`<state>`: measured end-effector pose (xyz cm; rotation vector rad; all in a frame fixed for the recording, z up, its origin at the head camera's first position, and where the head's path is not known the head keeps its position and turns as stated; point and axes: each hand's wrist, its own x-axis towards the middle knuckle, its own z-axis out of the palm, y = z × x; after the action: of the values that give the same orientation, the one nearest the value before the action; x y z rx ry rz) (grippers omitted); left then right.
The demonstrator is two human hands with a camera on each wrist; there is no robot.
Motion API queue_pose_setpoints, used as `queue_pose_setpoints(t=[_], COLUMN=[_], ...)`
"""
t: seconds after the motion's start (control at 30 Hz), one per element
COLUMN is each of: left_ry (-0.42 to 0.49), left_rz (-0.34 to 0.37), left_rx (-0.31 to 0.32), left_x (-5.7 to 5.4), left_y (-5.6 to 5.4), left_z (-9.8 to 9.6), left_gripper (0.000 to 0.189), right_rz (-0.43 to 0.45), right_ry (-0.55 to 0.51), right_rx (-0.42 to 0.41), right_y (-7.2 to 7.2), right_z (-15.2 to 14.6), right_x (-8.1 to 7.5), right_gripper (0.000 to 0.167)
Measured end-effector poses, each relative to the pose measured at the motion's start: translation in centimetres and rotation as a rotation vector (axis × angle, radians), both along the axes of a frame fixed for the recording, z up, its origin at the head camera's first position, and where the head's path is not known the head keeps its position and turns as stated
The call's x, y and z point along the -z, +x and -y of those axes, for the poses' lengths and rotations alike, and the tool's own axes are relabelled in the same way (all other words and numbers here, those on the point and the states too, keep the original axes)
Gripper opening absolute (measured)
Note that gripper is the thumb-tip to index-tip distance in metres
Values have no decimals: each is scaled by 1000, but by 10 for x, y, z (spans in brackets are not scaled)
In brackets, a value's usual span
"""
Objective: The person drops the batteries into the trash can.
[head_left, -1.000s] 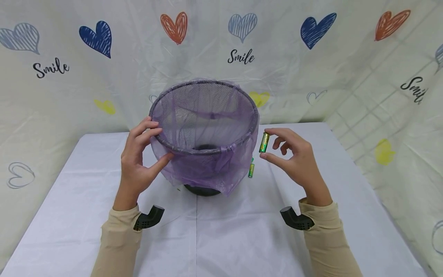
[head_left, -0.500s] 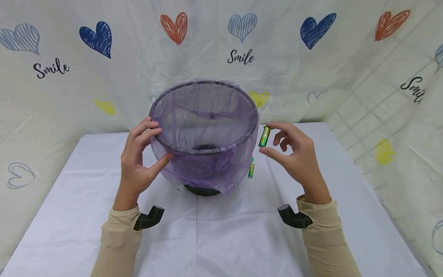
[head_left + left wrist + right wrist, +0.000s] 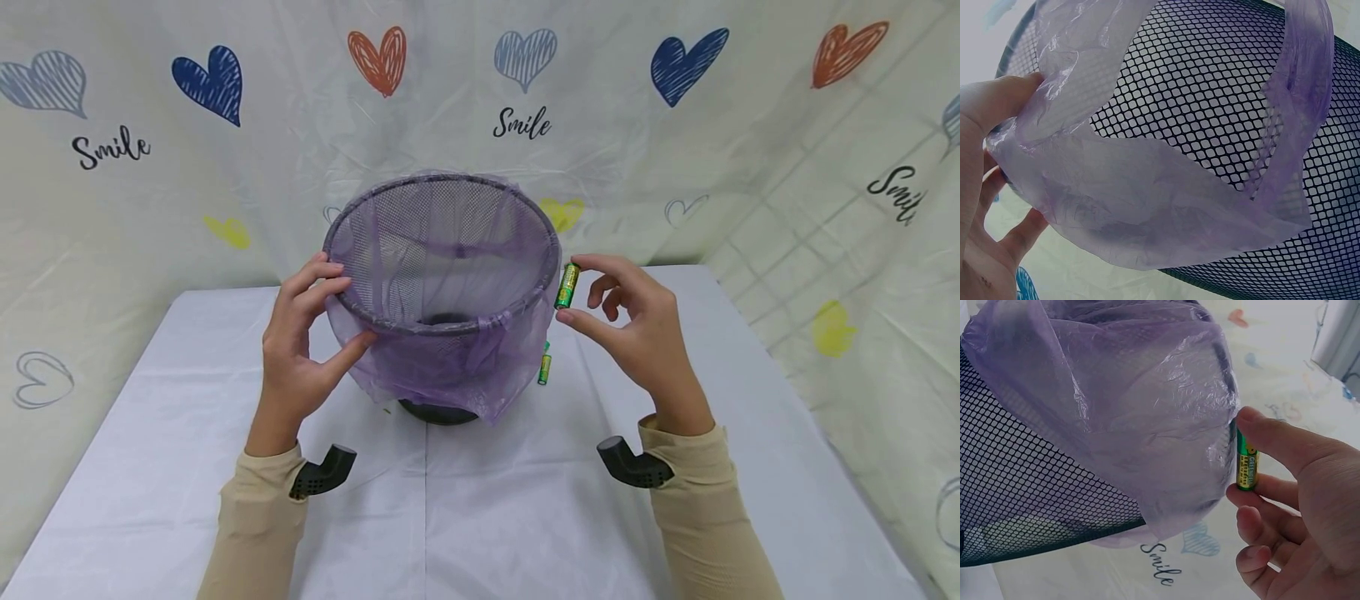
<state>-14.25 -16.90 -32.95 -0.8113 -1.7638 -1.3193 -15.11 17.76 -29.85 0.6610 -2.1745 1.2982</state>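
Moved: green battery [image 3: 567, 286] is brought closer to mesh bin [image 3: 442, 250] rim | right hand [image 3: 630, 333] pinches it upright | left hand [image 3: 300, 342] grips bag-lined rim | step: carry to bin | next: lifting over rim is called for.

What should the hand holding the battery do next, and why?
Probably lift the battery a little and move it over the bin's rim, then let go. The right hand pinches it right beside the rim, outside the purple bag, while the left hand grips the rim on the other side.
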Motion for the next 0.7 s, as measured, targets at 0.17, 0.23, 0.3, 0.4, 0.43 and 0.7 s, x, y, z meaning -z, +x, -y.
queue_pose_setpoints(t=[0.17,0.23,0.3,0.4,0.43,0.7], left_ry=[2,1,-1,-1,-1,-1], left_rz=[-3,-1,1,5,4,-2], left_rx=[3,1,0,1,1,3], left_x=[-1,-2,-2,-2,-2,1], left_y=[1,1,1,1,1,0], left_z=[-1,-1,-1,0,-1,0], left_gripper=[57,57,57,58,58,57], right_rz=[-14,-21,-26,-24,-22,-16], right_ry=[13,15,21,23,23,-4], right_rx=[-7,-10,-5,5,9,13], right_y=[-2,-2,-3,-4,-4,-5], right_z=[2,3,4,6,6,11], right_x=[-2,-3,-4,-6,-6,-12], right_gripper=[58,58,58,58,58,57])
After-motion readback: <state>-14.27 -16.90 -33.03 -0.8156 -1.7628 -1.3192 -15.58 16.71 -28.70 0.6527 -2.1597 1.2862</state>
